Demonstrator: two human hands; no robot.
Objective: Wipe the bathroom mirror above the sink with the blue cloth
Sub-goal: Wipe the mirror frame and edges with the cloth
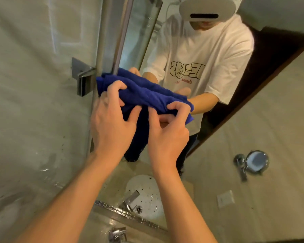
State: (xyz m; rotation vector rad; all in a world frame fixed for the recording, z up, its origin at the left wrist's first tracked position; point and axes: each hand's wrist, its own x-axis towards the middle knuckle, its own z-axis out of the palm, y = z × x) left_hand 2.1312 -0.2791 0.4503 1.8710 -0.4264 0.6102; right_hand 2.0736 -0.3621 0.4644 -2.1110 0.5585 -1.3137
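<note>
The blue cloth [144, 92] is bunched up and held in front of the mirror [244, 128], close to its left edge. My left hand [111, 118] grips the cloth's left end, fingers curled over the top. My right hand [168, 127] pinches the cloth's right end between thumb and fingers. The mirror reflects a person in a white printed T-shirt holding the same cloth with both hands. Whether the cloth touches the glass I cannot tell.
A glass shower panel [33, 102] with a chrome hinge [82, 76] stands left of the mirror. Below are a chrome faucet [117, 234], the mirror's lower edge [126, 214], and the reflected white sink [147, 195]. A round magnifying mirror [256, 161] shows in the reflection at right.
</note>
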